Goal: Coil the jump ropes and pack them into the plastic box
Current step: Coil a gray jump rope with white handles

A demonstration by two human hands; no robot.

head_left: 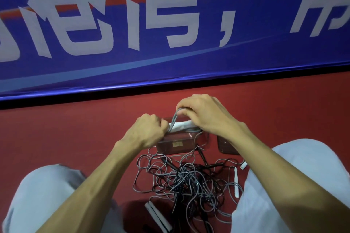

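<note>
Directly over plastic box (178, 145), left hand (149, 130) and right hand (206, 115) grip rope (174, 118).

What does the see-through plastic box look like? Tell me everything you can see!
The plastic box is rectangular and see-through, so the red floor shows through its walls. A little yellowish label sits on its near wall. It stands upright, open at the top, just beyond the tangled ropes. The left hand and right hand grip a grey rope bundle with white handles right at its opening. Whether they touch the box itself is unclear.
</note>
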